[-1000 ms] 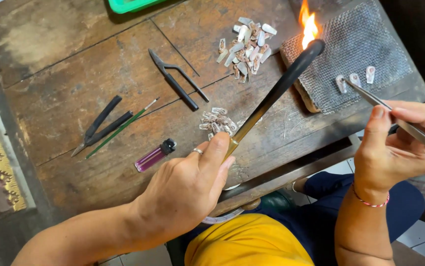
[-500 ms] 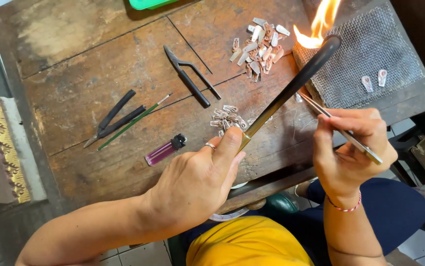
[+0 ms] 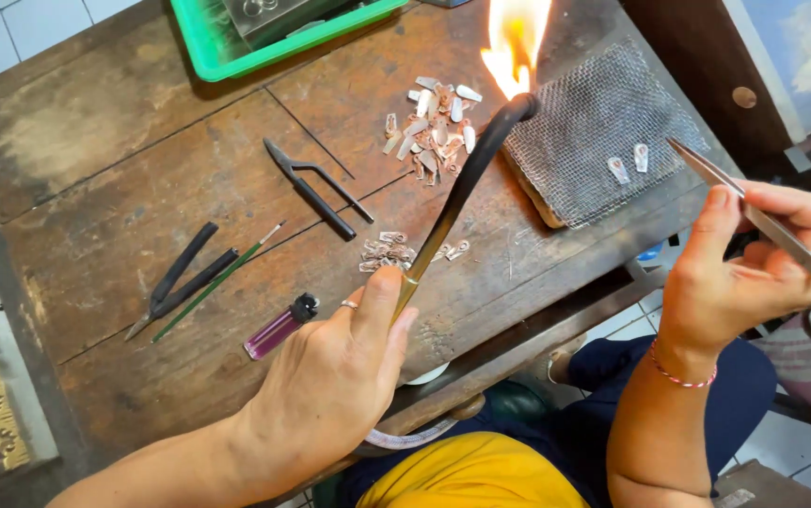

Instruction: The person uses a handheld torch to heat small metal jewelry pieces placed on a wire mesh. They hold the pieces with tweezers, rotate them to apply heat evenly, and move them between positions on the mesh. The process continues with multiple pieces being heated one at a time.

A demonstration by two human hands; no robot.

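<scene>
While your bench [image 3: 95, 141] is bare wood, the lit torch [image 3: 462, 188], gripped in your left hand [image 3: 330, 386], flames beside the mesh pad [image 3: 603, 132]; drift could scorch it. Your right hand [image 3: 754, 273] pinches tweezers [image 3: 754, 216]; a slip scatters the small metal pieces [image 3: 629, 165] on the pad.

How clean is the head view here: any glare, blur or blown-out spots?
Head view: the flame is blown out to white at its core; the bench is evenly lit and sharp; the torch in the left hand and the tweezers in the right hand show no motion blur.
</scene>
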